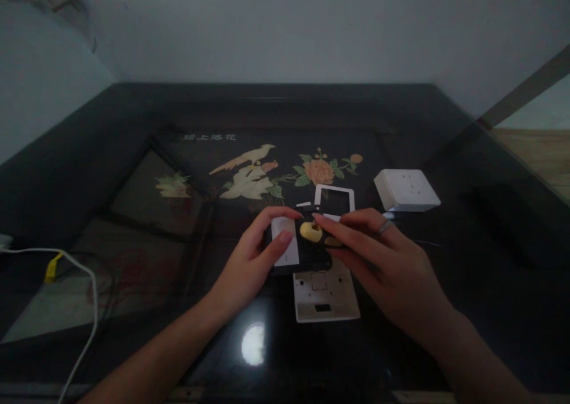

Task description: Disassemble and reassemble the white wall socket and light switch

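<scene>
My left hand is closed round the left side of a dark device, its thumb on a white panel. A yellow oval part shows on the dark face between my hands. My right hand is closed at the device's right side, fingertips beside the yellow part; what they pinch, if anything, is too small to tell. Below the device lies a white back plate with a rectangular slot. Just behind it is a white square frame, partly hidden by my right hand.
A white socket box stands to the right on the dark glossy table. At the left, a white cable with a yellow tag runs to the front edge. A pale wall rises behind the table.
</scene>
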A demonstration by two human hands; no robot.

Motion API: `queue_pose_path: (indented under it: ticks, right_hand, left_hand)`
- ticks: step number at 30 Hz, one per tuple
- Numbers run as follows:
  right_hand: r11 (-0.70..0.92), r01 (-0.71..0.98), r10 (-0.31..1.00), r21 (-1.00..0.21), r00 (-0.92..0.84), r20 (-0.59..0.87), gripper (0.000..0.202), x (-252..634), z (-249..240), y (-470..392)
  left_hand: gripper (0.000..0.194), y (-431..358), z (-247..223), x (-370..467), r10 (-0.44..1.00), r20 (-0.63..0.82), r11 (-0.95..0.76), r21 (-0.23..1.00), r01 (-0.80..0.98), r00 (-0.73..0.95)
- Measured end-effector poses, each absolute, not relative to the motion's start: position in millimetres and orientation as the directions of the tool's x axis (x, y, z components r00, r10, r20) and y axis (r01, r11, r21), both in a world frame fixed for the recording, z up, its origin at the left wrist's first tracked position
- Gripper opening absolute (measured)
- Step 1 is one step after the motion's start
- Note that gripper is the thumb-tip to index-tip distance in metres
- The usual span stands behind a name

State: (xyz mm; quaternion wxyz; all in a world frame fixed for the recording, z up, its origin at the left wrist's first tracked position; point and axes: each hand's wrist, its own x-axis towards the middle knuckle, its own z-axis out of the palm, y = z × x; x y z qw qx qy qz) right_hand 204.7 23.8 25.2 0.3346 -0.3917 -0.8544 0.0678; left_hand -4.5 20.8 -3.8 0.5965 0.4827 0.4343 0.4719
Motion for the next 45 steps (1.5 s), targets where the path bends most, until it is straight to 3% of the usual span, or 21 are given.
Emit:
queue_pose_path:
  ticks: [5,13,15,17,19,21,23,25,27,30,35,40,45]
  right_hand:
    - [0.747,0.578,0.633,-0.328,-0.470,0.615,0.023,191.0,20.5,19.8]
    - [0.795,0.583,0.517,-0.171,-0.502,0.693,0.020,191.7,30.3,6.6]
    - [0.831,0.520,0.495,-0.200,-0.526,0.692,0.006,196.3,32.7,3.2]
    - [0.829,0.475,0.536,-0.296,-0.522,0.664,0.015,200.4,29.0,3.2]
    - [0.716,0.507,0.693,-0.480,-0.434,0.575,0.016,202.9,21.0,6.9]
    - [0.486,0.499,0.874,-0.718,-0.298,0.385,0.013,203.2,13.2,12.2]
    - [0.245,0.345,0.957,-0.906,-0.237,0.169,0.023,201.8,9.0,16.2]
    - [0.068,0.137,0.964,-0.988,-0.265,0.030,0.034,199.6,8.4,17.3]
    - [-0.051,-0.011,0.945,-0.999,-0.323,-0.044,0.045,197.4,9.4,16.0]
    - [-0.135,-0.099,0.921,-0.986,-0.378,-0.088,0.059,194.8,10.6,13.3]
    - [-0.129,-0.186,0.925,-0.974,-0.376,-0.051,0.046,193.1,7.6,14.4]
    - [-0.262,-0.310,0.944,-0.914,-0.278,-0.176,0.029,200.6,-3.2,16.0]
    - [-0.334,-0.449,0.940,-0.828,-0.099,-0.326,0.024,211.4,-7.7,19.8]
  left_hand:
    - [0.020,16.6,3.8,-0.5,0.952,0.043,-0.029,0.998,-0.052,0.304]
    - [0.005,15.9,1.8,-0.4,0.985,0.125,-0.132,0.989,0.060,0.117]
    - [0.012,18.1,-1.5,-3.1,0.994,0.103,-0.103,0.994,0.017,0.040]
    - [0.021,19.9,-4.3,-5.3,0.999,0.049,-0.050,0.997,-0.061,-0.018]
    - [0.028,20.5,-6.3,-5.9,1.000,-0.001,-0.003,0.989,-0.149,-0.027]
    - [0.029,18.9,-7.9,-4.7,1.000,-0.012,0.010,0.977,-0.214,-0.007]
    - [0.027,15.3,-9.3,-2.3,1.000,0.021,-0.016,0.972,-0.234,0.021]
    - [0.025,10.7,-9.8,0.1,0.995,0.084,-0.073,0.976,-0.207,0.048]
    - [0.022,7.0,-8.6,1.9,0.983,0.169,-0.158,0.977,-0.139,0.067]
    - [0.020,4.4,-4.5,3.2,0.951,0.279,-0.275,0.960,-0.047,0.133]
    - [0.023,4.5,-1.9,2.2,0.937,0.298,-0.297,0.954,-0.037,0.181]
    - [0.022,14.7,5.9,-4.8,0.946,0.313,-0.324,0.913,-0.247,-0.082]
    - [0.014,32.7,18.1,-15.9,0.933,0.224,-0.335,0.826,-0.453,-0.282]
